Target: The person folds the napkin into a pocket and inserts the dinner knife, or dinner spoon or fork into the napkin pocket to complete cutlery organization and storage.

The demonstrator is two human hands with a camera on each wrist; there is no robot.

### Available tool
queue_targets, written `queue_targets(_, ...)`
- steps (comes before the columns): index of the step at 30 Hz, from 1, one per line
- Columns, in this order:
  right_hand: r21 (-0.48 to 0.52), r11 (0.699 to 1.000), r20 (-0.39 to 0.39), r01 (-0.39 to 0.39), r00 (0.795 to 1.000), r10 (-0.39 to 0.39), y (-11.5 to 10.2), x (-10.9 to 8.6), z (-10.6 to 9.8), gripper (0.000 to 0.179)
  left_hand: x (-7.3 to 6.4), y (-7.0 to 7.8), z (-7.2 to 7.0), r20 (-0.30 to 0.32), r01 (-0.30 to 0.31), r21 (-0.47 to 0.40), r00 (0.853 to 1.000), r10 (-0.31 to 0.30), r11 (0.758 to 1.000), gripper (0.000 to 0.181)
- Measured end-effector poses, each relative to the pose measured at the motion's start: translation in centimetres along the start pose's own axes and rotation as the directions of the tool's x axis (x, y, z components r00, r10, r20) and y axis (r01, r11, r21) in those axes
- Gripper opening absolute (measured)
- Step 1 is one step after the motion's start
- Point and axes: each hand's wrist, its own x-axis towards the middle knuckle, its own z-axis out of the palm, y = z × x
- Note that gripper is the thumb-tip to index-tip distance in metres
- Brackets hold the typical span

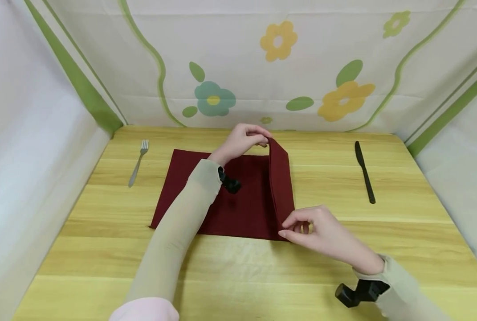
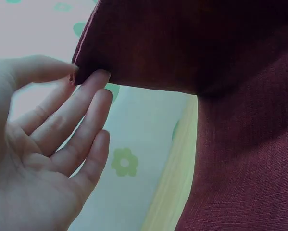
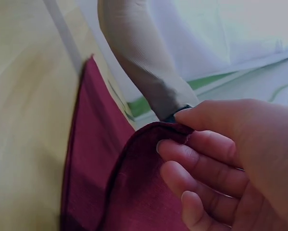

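A dark red cloth napkin (image 1: pixel 242 200) lies on the wooden table, its right part lifted up as a standing flap (image 1: pixel 280 178). At the flap's far corner, my left hand (image 1: pixel 244 140) pinches the edge between thumb and fingers; the left wrist view shows that corner of the cloth (image 2: pixel 134 48) in the fingertips. My right hand (image 1: pixel 322 232) pinches the near corner of the same flap. In the right wrist view the cloth's hemmed edge (image 3: pixel 129 149) curves up into the right thumb and fingers. The left forearm crosses over the napkin and hides part of it.
A silver fork (image 1: pixel 139 162) lies left of the napkin, and a black knife (image 1: pixel 365 174) lies to its right. Behind the table (image 1: pixel 238 285) hangs a white curtain (image 1: pixel 242 58) with printed flowers. White cloth walls stand at both sides.
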Motion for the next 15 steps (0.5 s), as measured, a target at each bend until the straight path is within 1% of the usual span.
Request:
queue_targets(3, 0.022, 1.0, 0.028, 0.003, 1.0, -0.003, 0.1, 0.5, 0.8, 0.014, -0.2, 0.1, 0.1, 0.005, 0.021, -0.002, 1.0, -0.021, 1.0, 0.02)
queue_targets(5, 0.04, 0.999, 0.042, 0.007, 0.999, -0.009, 0.2, 0.8, 1.2, 0.011, -0.4, 0.1, 0.2, -0.002, 0.032, 0.01, 0.999, -0.032, 0.999, 0.02)
queue_targets(7, 0.048, 0.999, 0.047, 0.017, 0.999, -0.019, 0.3, 1.1, 1.7, 0.009, -0.6, 0.2, 0.1, -0.013, 0.053, 0.003, 0.999, -0.053, 0.999, 0.021)
queue_targets(9, 0.056, 0.998, 0.035, 0.024, 0.999, -0.026, 0.3, 1.4, 2.1, 0.009, -0.9, 0.2, -0.1, -0.029, 0.083, -0.028, 0.996, -0.084, 0.996, 0.022)
queue_targets(12, 0.07, 0.997, 0.001, 0.035, 0.999, -0.035, 0.2, 1.7, 2.8, 0.011, -1.3, 0.4, -0.4, -0.064, 0.133, -0.072, 0.988, -0.137, 0.989, 0.026)
queue_targets(15, 0.087, 0.995, -0.035, 0.042, 0.999, -0.039, 0.2, 1.9, 3.2, 0.013, -1.7, 0.5, -0.6, -0.11, 0.161, -0.072, 0.98, -0.168, 0.984, 0.027)
